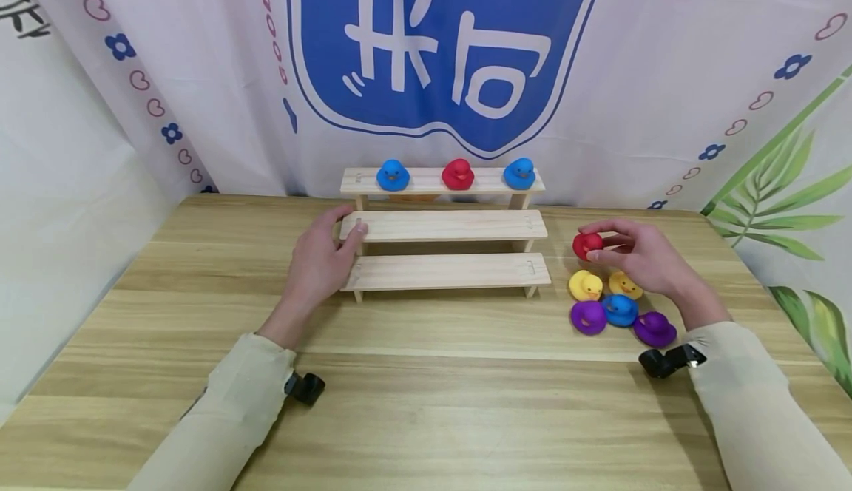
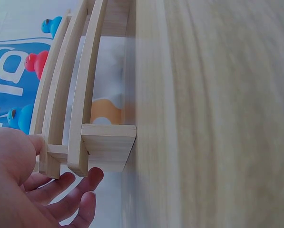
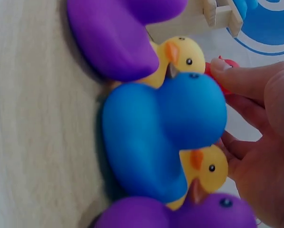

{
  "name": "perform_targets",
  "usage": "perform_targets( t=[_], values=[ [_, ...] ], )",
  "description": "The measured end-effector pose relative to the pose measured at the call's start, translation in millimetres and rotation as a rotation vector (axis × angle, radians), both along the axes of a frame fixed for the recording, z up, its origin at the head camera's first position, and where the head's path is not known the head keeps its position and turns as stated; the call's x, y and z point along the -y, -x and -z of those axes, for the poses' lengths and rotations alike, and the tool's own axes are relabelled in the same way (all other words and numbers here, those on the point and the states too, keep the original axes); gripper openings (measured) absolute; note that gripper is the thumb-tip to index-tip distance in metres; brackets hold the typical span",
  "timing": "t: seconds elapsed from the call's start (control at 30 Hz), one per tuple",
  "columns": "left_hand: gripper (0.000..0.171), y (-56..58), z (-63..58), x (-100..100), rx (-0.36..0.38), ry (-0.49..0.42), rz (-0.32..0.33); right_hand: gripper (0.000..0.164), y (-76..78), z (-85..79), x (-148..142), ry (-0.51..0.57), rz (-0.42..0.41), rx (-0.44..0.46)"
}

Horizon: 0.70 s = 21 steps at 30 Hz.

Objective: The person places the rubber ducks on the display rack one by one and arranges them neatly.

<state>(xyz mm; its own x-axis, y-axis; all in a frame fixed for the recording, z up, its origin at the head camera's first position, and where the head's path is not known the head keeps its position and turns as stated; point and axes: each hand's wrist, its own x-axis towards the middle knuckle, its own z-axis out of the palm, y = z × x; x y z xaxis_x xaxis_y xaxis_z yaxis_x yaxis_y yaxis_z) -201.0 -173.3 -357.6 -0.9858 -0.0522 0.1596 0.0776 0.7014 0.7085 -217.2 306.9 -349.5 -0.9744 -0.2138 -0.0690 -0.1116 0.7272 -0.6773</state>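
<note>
My left hand (image 1: 324,258) grips the left end of the middle step of a three-tier wooden shelf (image 1: 442,226). Its thumb lies over the board's end, and in the left wrist view the other fingers (image 2: 68,202) reach around the side. To the right of the shelf, my right hand (image 1: 639,254) pinches a red rubber duck (image 1: 587,245) between thumb and fingers. Just below that hand is a cluster of ducks: a yellow duck (image 1: 585,285), another yellow duck (image 1: 626,286), a blue duck (image 1: 620,310), a purple duck (image 1: 589,317) and a second purple duck (image 1: 655,329).
On the top step sit a blue duck (image 1: 393,175) at left, a red duck (image 1: 458,174) in the middle and another blue duck (image 1: 520,174) at right. Behind the wooden table (image 1: 426,417) hangs a printed white curtain (image 1: 226,69).
</note>
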Motion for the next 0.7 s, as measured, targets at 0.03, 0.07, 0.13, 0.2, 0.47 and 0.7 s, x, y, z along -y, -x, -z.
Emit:
perform_targets(
  t=[0.03, 0.07, 0.13, 0.2, 0.47, 0.7],
  values=[
    [0.057, -0.1, 0.2, 0, 0.0, 0.0, 0.0, 0.044, -0.2, -0.8, 1, 0.0, -0.009, -0.01],
    [0.057, -0.2, 0.3, 0, 0.0, 0.0, 0.001, 0.043, -0.3, -1.6, 2, 0.003, -0.018, -0.02],
    [0.058, -0.2, 0.5, 0, 0.0, 0.002, 0.001, 0.043, -0.8, -2.9, 5, 0.014, -0.03, -0.036],
    [0.058, -0.2, 0.5, 0, 0.0, 0.002, 0.001, 0.043, -1.2, -3.9, 8, 0.024, -0.038, -0.05],
    [0.058, 0.7, 1.1, 0, 0.002, 0.0, 0.005, 0.036, -3.2, -7.3, 21, 0.063, -0.038, -0.089],
    [0.058, 0.4, 0.9, 1, -0.004, 0.0, 0.006, 0.037, -4.7, -14.9, 33, 0.085, -0.077, -0.151]
  ],
)
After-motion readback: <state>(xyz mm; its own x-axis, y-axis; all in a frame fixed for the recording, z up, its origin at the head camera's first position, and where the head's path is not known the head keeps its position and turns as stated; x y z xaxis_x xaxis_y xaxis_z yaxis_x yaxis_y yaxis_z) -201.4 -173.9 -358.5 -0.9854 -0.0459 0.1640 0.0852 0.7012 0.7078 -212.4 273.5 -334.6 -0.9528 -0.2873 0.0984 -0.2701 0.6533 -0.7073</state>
